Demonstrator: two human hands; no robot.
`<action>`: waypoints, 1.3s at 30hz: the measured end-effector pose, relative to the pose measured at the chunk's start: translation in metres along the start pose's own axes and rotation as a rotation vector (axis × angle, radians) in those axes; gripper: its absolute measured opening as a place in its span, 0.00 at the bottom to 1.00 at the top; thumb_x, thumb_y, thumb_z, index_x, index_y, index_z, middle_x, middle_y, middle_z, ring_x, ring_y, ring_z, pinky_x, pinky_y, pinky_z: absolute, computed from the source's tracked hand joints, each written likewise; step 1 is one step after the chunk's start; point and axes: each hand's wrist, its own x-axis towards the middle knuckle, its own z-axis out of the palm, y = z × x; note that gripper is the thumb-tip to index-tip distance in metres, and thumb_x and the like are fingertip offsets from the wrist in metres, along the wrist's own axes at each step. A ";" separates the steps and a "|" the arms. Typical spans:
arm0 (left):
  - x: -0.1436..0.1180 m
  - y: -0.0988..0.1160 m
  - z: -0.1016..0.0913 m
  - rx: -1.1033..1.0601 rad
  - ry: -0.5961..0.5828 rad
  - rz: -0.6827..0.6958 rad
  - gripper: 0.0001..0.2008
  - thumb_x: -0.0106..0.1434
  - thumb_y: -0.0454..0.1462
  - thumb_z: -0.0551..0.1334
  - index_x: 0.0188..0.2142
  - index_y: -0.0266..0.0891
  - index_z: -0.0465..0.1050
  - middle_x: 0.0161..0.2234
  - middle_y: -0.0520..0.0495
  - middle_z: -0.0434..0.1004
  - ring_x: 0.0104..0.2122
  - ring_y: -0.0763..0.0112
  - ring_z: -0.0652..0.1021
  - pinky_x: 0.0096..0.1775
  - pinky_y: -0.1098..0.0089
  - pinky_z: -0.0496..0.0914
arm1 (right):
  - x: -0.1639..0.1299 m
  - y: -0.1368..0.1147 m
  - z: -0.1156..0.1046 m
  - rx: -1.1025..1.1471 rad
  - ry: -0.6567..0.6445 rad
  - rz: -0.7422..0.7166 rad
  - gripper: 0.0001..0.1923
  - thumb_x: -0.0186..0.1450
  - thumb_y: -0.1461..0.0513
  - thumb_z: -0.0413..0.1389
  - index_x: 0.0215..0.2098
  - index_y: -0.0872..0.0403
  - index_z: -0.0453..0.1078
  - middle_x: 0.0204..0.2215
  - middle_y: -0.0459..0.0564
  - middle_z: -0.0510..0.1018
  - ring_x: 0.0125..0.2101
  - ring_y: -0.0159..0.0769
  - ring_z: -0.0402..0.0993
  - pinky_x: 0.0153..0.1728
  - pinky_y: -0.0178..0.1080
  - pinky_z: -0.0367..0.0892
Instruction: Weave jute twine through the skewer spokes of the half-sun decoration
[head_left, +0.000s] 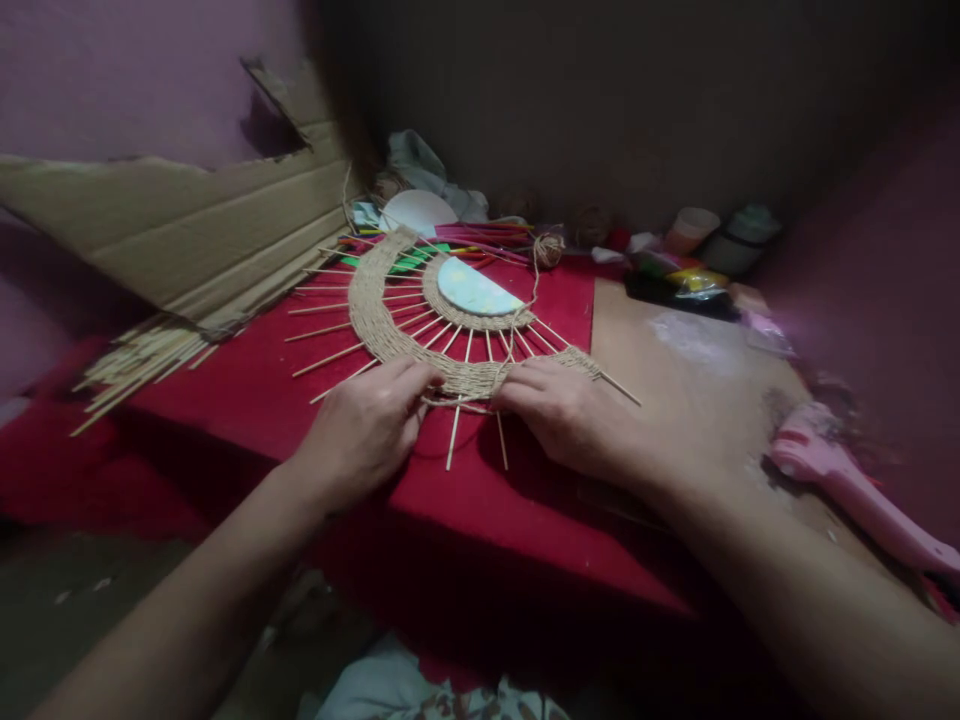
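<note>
1. Purple wall [135,90] and folded cardboard [225,230] stand at our left, loose sticks [150,365] lying along its foot on red cloth [225,400].
2. Our left hand [379,415] has thumb and fingers closed on the near edge of the band [367,305], woven through spokes [453,440] that fan from a half-disc [476,288] mid-table.
3. Between our hands a slack strand [459,405] hangs below the band; we judge weaving to be in hand, and the next move to call for drawing it snug without bending spokes.
4. Twine [537,290] runs from the ball [549,250] to our right hand [559,410], its fingers closed on the band; whether they pinch twine too, we cannot tell.
5. Further right, a black tray [675,301] holds bright packets [697,280]; behind stand a cup [691,228] and bottle [742,240], contents unclear to us.
6. Rightmost lies a pink tool [847,480].
</note>
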 end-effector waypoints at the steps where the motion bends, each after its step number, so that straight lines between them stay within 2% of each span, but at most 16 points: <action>1: 0.000 0.000 0.002 -0.020 0.012 -0.009 0.12 0.64 0.33 0.51 0.41 0.35 0.72 0.38 0.42 0.77 0.37 0.64 0.77 0.39 0.66 0.70 | -0.002 0.002 0.001 0.054 0.048 0.048 0.11 0.65 0.71 0.46 0.38 0.58 0.69 0.35 0.54 0.73 0.35 0.36 0.65 0.37 0.39 0.62; 3: -0.001 -0.001 0.004 -0.049 0.042 -0.026 0.12 0.64 0.33 0.51 0.41 0.35 0.72 0.38 0.42 0.77 0.38 0.65 0.76 0.40 0.67 0.70 | -0.008 0.007 0.001 0.122 0.107 0.129 0.10 0.63 0.70 0.50 0.41 0.57 0.68 0.38 0.54 0.73 0.39 0.39 0.65 0.41 0.41 0.63; 6: -0.002 -0.001 0.004 -0.082 0.074 -0.050 0.12 0.64 0.33 0.52 0.41 0.35 0.73 0.38 0.43 0.77 0.38 0.67 0.76 0.41 0.68 0.70 | -0.013 0.012 0.000 0.166 0.100 0.175 0.14 0.60 0.68 0.53 0.44 0.54 0.68 0.41 0.54 0.71 0.42 0.41 0.64 0.44 0.44 0.64; 12: -0.001 0.000 0.001 -0.169 0.116 -0.131 0.11 0.63 0.35 0.54 0.40 0.36 0.74 0.36 0.45 0.78 0.36 0.69 0.77 0.41 0.69 0.71 | -0.010 0.009 0.001 0.129 0.074 0.220 0.18 0.58 0.71 0.51 0.46 0.55 0.68 0.41 0.55 0.71 0.42 0.42 0.65 0.43 0.45 0.64; 18: 0.000 -0.002 -0.003 -0.293 0.131 -0.326 0.11 0.61 0.36 0.57 0.40 0.38 0.76 0.36 0.46 0.80 0.35 0.68 0.77 0.40 0.68 0.71 | -0.009 0.009 0.003 0.096 0.065 0.243 0.19 0.56 0.71 0.50 0.46 0.57 0.68 0.41 0.55 0.71 0.42 0.42 0.65 0.43 0.45 0.65; 22: -0.002 -0.004 -0.002 -0.376 0.149 -0.404 0.11 0.60 0.37 0.58 0.41 0.38 0.76 0.36 0.46 0.80 0.34 0.69 0.77 0.37 0.70 0.71 | -0.010 0.010 0.004 0.096 0.064 0.242 0.22 0.55 0.71 0.50 0.48 0.58 0.66 0.42 0.55 0.71 0.42 0.42 0.65 0.44 0.44 0.64; 25: -0.003 -0.004 -0.002 -0.537 0.165 -0.481 0.12 0.59 0.36 0.59 0.41 0.37 0.75 0.30 0.47 0.78 0.27 0.73 0.76 0.28 0.75 0.69 | -0.010 0.009 0.003 0.096 0.058 0.238 0.22 0.56 0.71 0.50 0.48 0.57 0.65 0.42 0.55 0.71 0.42 0.42 0.65 0.44 0.45 0.64; 29: -0.003 -0.002 -0.006 -0.848 0.206 -0.636 0.12 0.58 0.37 0.61 0.41 0.36 0.73 0.19 0.52 0.71 0.16 0.78 0.69 0.17 0.78 0.62 | -0.010 0.008 0.001 0.068 0.050 0.243 0.18 0.56 0.70 0.50 0.45 0.57 0.66 0.41 0.55 0.71 0.42 0.42 0.64 0.44 0.45 0.64; 32: -0.003 -0.002 -0.010 -1.015 0.285 -0.697 0.10 0.55 0.37 0.63 0.38 0.35 0.72 0.18 0.53 0.70 0.14 0.78 0.67 0.15 0.78 0.61 | -0.010 0.007 0.000 0.064 0.039 0.257 0.15 0.56 0.70 0.50 0.42 0.56 0.65 0.40 0.55 0.71 0.40 0.42 0.65 0.43 0.45 0.64; 35: -0.007 -0.004 -0.013 -1.153 0.364 -0.731 0.10 0.52 0.36 0.65 0.35 0.36 0.72 0.22 0.52 0.72 0.17 0.77 0.69 0.15 0.77 0.61 | -0.011 0.007 0.000 0.067 0.041 0.254 0.15 0.56 0.70 0.50 0.42 0.56 0.65 0.39 0.55 0.71 0.40 0.41 0.65 0.43 0.45 0.64; 37: -0.012 -0.006 -0.014 -1.141 0.381 -0.746 0.11 0.52 0.36 0.65 0.36 0.37 0.72 0.22 0.53 0.71 0.17 0.77 0.69 0.16 0.77 0.61 | -0.010 0.007 0.000 0.070 0.047 0.242 0.14 0.57 0.70 0.51 0.41 0.56 0.66 0.39 0.55 0.71 0.40 0.41 0.65 0.44 0.44 0.64; 39: -0.019 -0.007 -0.013 -0.995 0.374 -0.750 0.10 0.55 0.38 0.64 0.38 0.39 0.73 0.20 0.54 0.70 0.17 0.77 0.68 0.16 0.77 0.61 | -0.010 0.006 0.000 0.075 0.050 0.239 0.12 0.58 0.70 0.52 0.41 0.57 0.66 0.39 0.55 0.71 0.40 0.41 0.65 0.43 0.44 0.64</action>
